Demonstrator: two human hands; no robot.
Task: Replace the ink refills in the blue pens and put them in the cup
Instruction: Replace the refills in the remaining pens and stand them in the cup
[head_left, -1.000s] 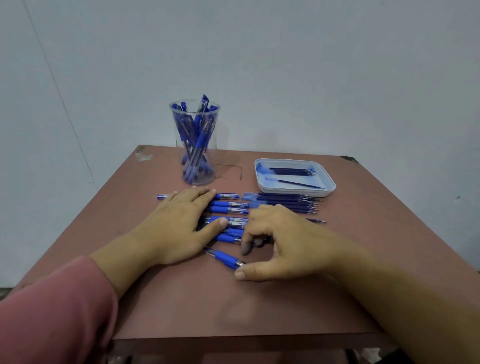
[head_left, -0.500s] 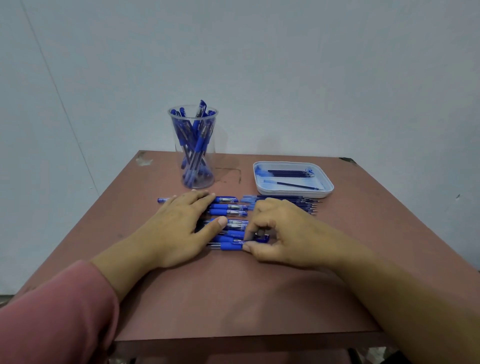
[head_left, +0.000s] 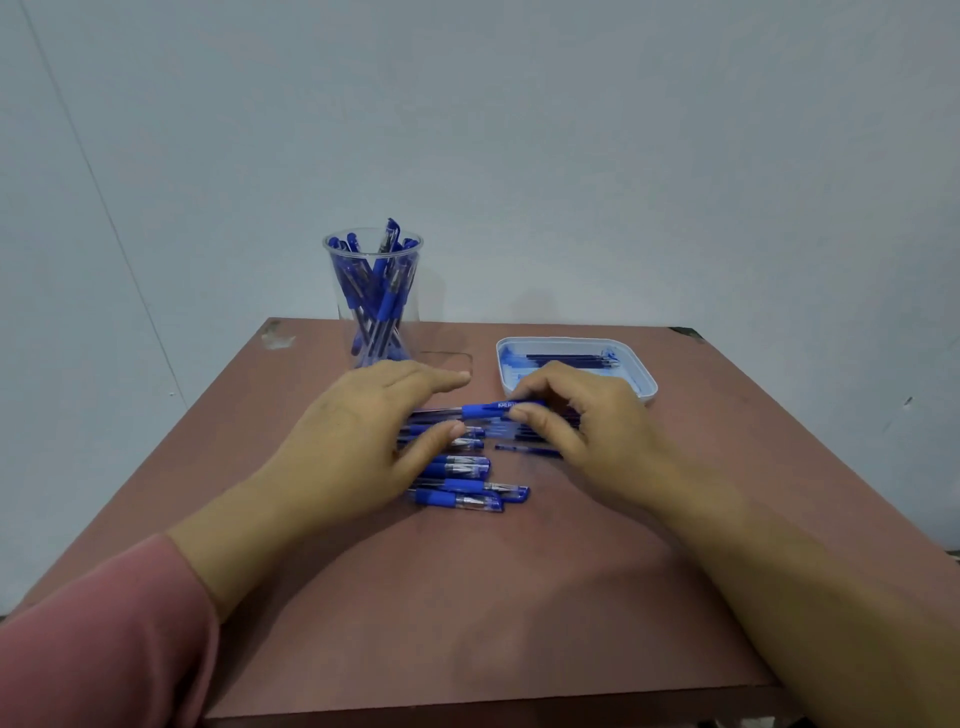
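blue pen (head_left: 485, 409) pinched in right hand (head_left: 597, 431) fingers, front-right of the cup (head_left: 373, 301); left hand (head_left: 358, 441) flat, fingers relaxed, before the cup; table (head_left: 467, 597) stretches on to its near edge

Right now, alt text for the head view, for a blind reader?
The right hand pinches one blue pen over a row of pens on a brown table; the left hand is open over the row. Behind stand a clear cup of pens and a white tray of refills.
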